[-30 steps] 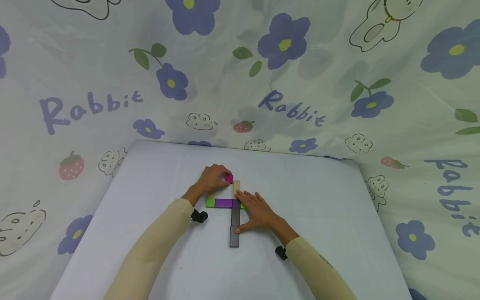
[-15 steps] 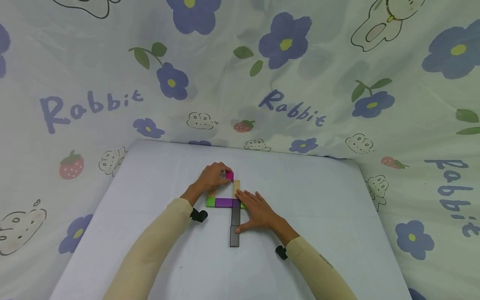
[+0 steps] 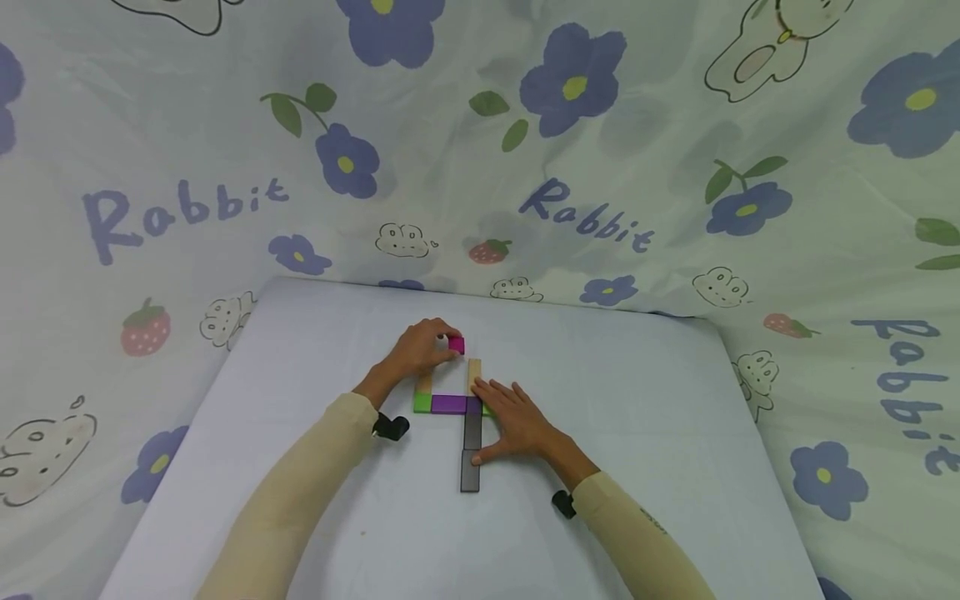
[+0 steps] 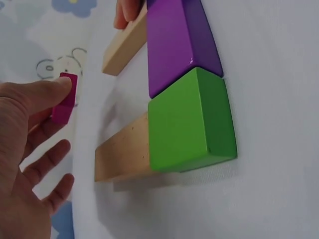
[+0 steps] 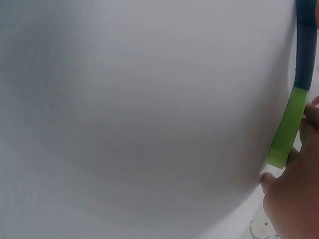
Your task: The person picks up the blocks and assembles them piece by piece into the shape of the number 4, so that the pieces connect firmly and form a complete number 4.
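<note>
My left hand [image 3: 415,350] pinches a magenta block [image 3: 457,345] between thumb and forefinger; the other fingers hang loose in the left wrist view. The block is held beyond the far ends of two plain wooden blocks, one on the left [image 3: 424,382] and one on the right [image 3: 474,367]. A purple block [image 3: 448,404] joins a green block [image 4: 179,124] at the left. My right hand [image 3: 519,423] lies with spread fingers, fingertips at the right wooden block and thumb on the grey blocks [image 3: 471,433]. It partly covers another green block [image 5: 290,122].
The blocks lie on a white tabletop [image 3: 630,400]. A cloth [image 3: 442,150] printed with flowers and rabbits hangs behind and at both sides. Dark wrist cameras sit under the left [image 3: 392,427] and right [image 3: 564,504] forearms.
My left hand has shifted slightly away from me and to the left with the magenta block, widening the gap to the right wooden block. My right hand stays in place.
</note>
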Tool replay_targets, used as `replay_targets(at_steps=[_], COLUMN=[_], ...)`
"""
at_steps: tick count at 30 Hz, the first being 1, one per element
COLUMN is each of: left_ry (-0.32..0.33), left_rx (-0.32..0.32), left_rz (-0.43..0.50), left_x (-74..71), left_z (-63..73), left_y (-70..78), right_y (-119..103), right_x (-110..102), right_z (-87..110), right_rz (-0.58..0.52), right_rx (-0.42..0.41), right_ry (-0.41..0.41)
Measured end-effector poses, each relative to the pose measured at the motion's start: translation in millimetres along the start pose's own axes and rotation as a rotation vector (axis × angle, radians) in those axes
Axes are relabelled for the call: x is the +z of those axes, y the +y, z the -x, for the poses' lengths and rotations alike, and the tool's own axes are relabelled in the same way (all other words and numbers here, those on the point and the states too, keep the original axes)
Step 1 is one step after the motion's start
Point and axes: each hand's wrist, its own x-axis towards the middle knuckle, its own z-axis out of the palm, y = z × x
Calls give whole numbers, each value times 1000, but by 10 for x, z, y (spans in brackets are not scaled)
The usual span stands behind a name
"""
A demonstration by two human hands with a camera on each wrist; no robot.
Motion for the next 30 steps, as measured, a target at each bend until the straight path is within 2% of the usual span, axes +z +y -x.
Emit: replay_targets(at_steps=[11, 20, 30], left_ry=[7, 32, 8], left_rx=[-7, -20, -65], left_rz=[-4, 8, 15], left_x=[-108, -188, -246], left_z=[51, 135, 185], left_y=[-76, -197, -299], right_y=[4, -20, -24], right_x=[7, -7, -23], right_z=[-5, -1, 17], right_rz=[9, -4, -14], right_rx=[8, -5, -8], right_ry=[1, 11, 11])
